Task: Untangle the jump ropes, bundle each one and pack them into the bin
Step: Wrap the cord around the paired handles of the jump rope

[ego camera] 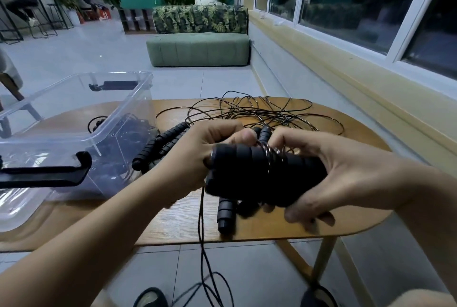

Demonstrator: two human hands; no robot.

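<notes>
Left hand is clenched round the near end of the handles, thumb on top, and right hand grips the other end, fingers curled underneath. I've got the two handles squeezed side by side, raised just above the table. A few turns of cord cross their middle, and the free length drops off the table edge toward the floor.

I reckon I'm mid-bundle here. To do it well I want the left as the anchor, both handles pinched flush, while the right feeds each turn snug beside the last, not piled on top. The slack should come up from the floor clean; if it snags on my foot, the wrap goes loose.

Behind my hands sits the tangle, well spread and not yet sorted, with loose handles lying to its left and one handle under my wrists. I'll have to steer my cord clear of that lot.

The bin stands open at the left; dark shapes show through its wall, probably ropes already packed.
</notes>
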